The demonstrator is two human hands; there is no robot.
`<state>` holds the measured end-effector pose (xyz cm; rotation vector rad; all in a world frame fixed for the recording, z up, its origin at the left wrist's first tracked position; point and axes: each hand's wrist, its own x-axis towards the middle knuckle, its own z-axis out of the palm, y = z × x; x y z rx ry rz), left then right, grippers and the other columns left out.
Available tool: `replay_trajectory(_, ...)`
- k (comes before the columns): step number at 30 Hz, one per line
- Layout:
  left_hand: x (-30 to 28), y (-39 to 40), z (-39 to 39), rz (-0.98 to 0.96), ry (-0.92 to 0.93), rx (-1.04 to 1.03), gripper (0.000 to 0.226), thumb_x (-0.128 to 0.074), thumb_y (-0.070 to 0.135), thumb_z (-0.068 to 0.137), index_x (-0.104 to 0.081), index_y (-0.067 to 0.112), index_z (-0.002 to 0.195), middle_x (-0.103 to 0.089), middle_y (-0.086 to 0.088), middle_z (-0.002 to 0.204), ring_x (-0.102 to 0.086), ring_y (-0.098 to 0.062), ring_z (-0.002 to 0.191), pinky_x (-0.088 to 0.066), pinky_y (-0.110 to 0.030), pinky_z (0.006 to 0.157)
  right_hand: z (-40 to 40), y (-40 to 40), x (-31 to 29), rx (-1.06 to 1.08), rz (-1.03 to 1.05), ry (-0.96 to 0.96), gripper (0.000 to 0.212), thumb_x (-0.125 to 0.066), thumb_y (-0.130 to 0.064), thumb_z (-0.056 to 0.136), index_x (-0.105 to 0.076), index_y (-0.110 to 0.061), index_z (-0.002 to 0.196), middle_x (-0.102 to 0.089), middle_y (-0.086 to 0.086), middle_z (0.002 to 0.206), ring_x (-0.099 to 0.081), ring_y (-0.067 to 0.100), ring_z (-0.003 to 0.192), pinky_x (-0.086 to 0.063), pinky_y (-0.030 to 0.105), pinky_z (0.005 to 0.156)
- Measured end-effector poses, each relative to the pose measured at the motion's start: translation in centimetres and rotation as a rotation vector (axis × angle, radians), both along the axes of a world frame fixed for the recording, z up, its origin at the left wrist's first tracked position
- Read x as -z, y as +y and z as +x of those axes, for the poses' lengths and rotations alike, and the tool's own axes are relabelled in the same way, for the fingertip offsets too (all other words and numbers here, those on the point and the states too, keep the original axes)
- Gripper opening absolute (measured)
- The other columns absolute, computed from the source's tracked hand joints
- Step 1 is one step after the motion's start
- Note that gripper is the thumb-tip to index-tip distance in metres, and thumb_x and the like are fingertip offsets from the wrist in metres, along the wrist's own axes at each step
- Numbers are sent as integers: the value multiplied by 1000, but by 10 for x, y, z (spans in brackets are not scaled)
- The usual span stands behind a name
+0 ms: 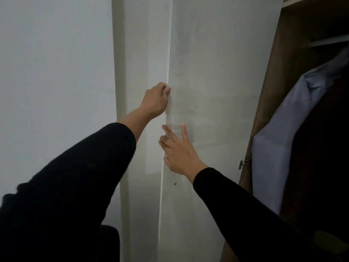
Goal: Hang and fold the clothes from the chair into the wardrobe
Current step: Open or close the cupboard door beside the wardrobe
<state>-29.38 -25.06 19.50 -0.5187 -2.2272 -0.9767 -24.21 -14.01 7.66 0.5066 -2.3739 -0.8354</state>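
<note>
White wardrobe door [217, 91] stands swung open, its edge pinched in the curled grip of the left hand [155, 100] while the right hand [180, 150] lies flat with fingers spread on its panel, and a pale blue shirt [287, 129] hangs inside the wardrobe [309, 25] at right.

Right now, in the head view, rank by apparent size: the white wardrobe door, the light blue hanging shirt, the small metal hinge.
1. White wardrobe door
2. Light blue hanging shirt, partly cut off at the frame edge
3. Small metal hinge
</note>
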Motion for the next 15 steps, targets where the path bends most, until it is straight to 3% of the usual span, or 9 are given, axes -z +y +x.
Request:
replay_trajectory(5, 2, 19, 58, -42, 92, 71, 27, -30, 25, 103, -47, 12, 85, -48, 2, 68, -43, -21, 69, -28, -29, 58, 63, 25, 2, -63, -57, 63, 51, -37, -38, 98, -46, -10, 139, -42, 4, 146, -2, 25, 148, 13, 67, 105)
replay_trajectory(8, 5, 43, 94, -47, 119, 137, 30, -29, 26, 103, -42, 13, 80, -42, 8, 61, -39, -15, 60, -28, -24, 54, 99, 48, 4, -75, -79, 117, 33, -54, -36, 88, -73, -13, 103, -66, 3, 117, -35, 25, 139, 0, 68, 108)
replay_trajectory(10, 8, 63, 121, -37, 129, 189, 30, -29, 29, 103, -43, 18, 79, -45, 9, 62, -42, -11, 59, -28, -22, 56, 121, 66, 4, -66, -89, 129, 25, -61, -34, 83, -76, -13, 82, -71, 2, 101, -46, 25, 131, -3, 67, 107)
replay_trajectory(12, 12, 86, 144, -12, 127, 271, 29, -32, 34, 102, -55, 20, 93, -61, 7, 78, -55, -15, 76, -31, -17, 66, 141, 87, 4, -15, -75, 139, 26, -61, -34, 84, -76, -15, 75, -71, 1, 96, -46, 25, 131, -1, 66, 108)
replay_trajectory(13, 14, 99, 152, 0, 116, 310, 33, -34, 37, 101, -58, 17, 109, -67, 0, 98, -60, -19, 94, -34, -15, 76, 151, 97, 4, 10, -63, 151, 27, -61, -35, 84, -76, -15, 74, -72, 1, 95, -45, 25, 132, 0, 65, 108)
replay_trajectory(15, 16, 126, 168, 11, 94, 349, 47, -37, 45, 98, -47, 16, 134, -58, -4, 132, -54, -19, 121, -38, -22, 94, 173, 118, 1, 81, -38, 146, 29, -57, -35, 87, -76, -15, 77, -72, 0, 96, -41, 26, 135, 2, 65, 109)
